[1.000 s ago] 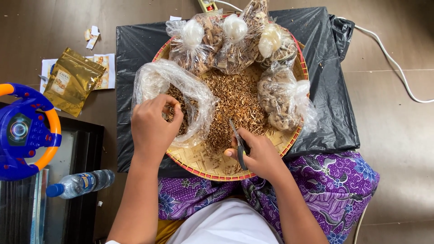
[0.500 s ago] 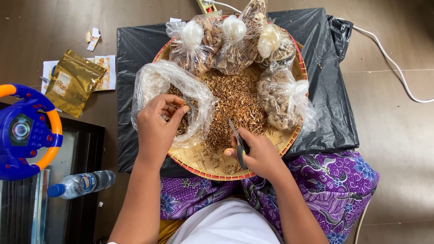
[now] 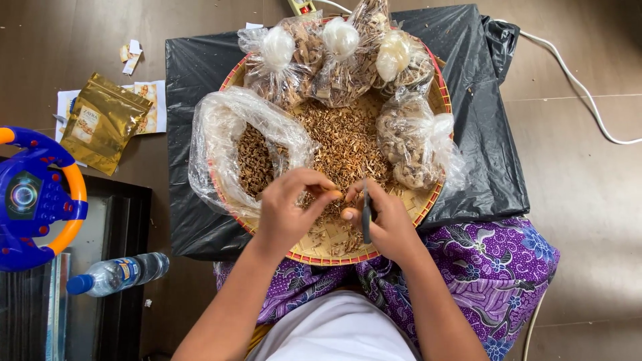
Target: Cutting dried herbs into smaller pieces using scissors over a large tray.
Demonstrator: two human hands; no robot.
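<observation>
Dark wooden floor surrounds the woven tray [image 3: 401, 230], where the left hand [image 3: 287, 214] has left the open plastic bag [image 3: 221, 144], now pinching a brown chip [image 3: 332, 194] beside the right hand [image 3: 388, 224], which grips a dark blade [image 3: 366, 215].

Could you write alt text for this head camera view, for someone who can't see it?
Seen from above, a person's left hand pinches a brown chip beside the right hand, which holds a dark tool, over a round woven tray of chips and filled clear bags.
</observation>
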